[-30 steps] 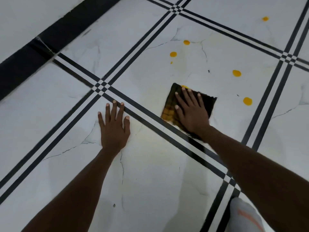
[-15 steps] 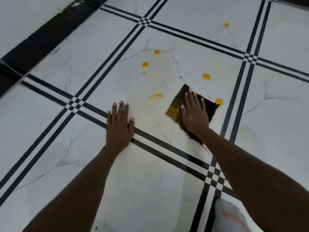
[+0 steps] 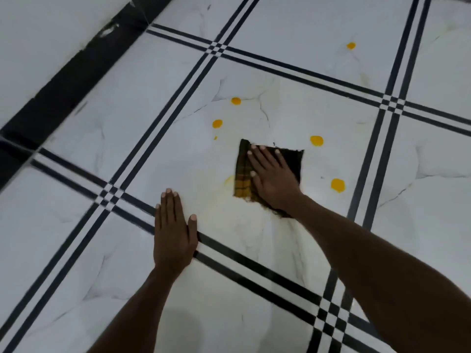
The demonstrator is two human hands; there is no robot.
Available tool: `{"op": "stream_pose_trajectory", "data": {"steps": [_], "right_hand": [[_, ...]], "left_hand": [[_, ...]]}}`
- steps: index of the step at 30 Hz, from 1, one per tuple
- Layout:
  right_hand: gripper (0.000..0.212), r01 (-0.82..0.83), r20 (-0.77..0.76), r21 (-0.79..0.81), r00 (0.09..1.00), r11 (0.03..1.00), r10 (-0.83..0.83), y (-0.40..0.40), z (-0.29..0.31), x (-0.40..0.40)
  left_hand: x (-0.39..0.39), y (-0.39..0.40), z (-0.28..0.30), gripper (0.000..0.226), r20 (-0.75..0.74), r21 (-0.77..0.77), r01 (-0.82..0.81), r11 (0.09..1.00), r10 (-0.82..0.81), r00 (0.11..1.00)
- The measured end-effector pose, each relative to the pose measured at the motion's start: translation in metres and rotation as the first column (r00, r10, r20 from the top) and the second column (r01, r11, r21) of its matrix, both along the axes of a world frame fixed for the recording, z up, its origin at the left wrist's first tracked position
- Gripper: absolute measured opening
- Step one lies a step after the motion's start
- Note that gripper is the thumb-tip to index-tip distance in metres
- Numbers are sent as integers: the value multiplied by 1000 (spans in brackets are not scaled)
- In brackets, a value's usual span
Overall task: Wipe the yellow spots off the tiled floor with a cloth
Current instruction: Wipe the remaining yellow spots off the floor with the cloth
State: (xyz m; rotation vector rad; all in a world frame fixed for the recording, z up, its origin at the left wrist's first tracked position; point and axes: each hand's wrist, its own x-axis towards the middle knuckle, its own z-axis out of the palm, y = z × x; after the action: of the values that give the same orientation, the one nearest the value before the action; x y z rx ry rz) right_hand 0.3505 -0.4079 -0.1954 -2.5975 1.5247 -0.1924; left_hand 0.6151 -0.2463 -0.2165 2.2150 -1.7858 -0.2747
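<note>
The tiled floor (image 3: pixel 318 103) lies open on nearly every side. The right hand (image 3: pixel 272 178) lies flat on the cloth (image 3: pixel 243 174) near the middle of the central tile; the left hand (image 3: pixel 174 235) lies flat across the double black line at that tile's near edge, well apart from it. Bare tile runs between them. Yellow spots (image 3: pixel 316 140) lie flat beyond and right of the cloth. A black skirting (image 3: pixel 76 72), apparently below a wall, bounds the far-left edge.
</note>
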Motion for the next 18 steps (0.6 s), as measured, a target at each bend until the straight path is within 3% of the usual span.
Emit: {"op": "stream_pose_trajectory", "data": {"steps": [4,9,14,16,18], "right_hand": [[62,-2,41,9,999,1000,2,0,-2,59],[61,-277,3,36,961,960,277,46,-8,56],[62,-537,-70,55,839,842,540,39,-1,2],[60,-473,-88,16,877,881,473,15,-2,0],[59,-189,-40,-35,982,981,187,-9,-8,27]], "left_hand": [[1,-4,-3,72,2,18,17,1000,-17,1000],[3,-7,-4,72,-12,-15,22,1000,-22,1000],[17,-18,7,61,-3,-23,69,997,-69,998],[27,-31,9,59,26,-35,113,993,-112,993],[40,-51,5,59,39,-59,154,986,-152,988]]}}
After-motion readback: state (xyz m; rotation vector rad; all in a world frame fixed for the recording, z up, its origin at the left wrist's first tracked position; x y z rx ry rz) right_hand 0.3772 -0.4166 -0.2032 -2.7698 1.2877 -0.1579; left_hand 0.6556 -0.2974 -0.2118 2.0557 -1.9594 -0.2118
